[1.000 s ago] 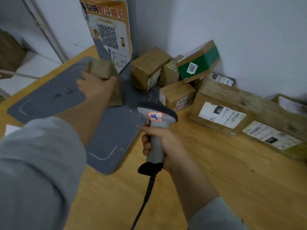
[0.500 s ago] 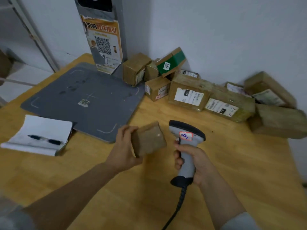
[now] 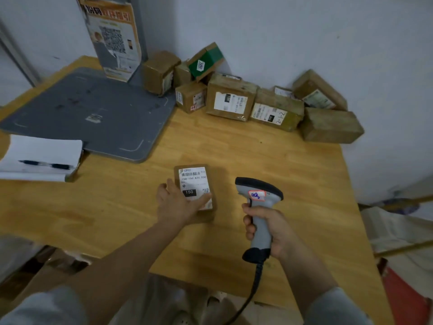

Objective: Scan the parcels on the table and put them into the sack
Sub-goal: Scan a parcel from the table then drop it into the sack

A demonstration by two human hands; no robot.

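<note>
The small brown cardboard parcel (image 3: 195, 187) sits near the middle of the light wooden table (image 3: 257, 156), label up. The left hand (image 3: 173, 202) holds it, fingers along its left edge and thumb pressed across the lower label; whether it rests on the wood or hangs just above is hard to tell. It looks light and stiff, taped and perhaps slick, so it is best taken by its two long edges, clear of the barcode. The right hand (image 3: 267, 227) is wrapped round the grey handheld barcode scanner (image 3: 259, 207), just beside the parcel.

The white shipping label (image 3: 193, 181) reads "150-150 876 050" and "150" in a black block. The scanner's red-edged sticker (image 3: 257, 195) bears blue handwriting I can't make out. At the wall, a green-and-brown carton (image 3: 207, 59) shows "7202" and a taped brown box (image 3: 276, 109) shows "2-1-2".
</note>
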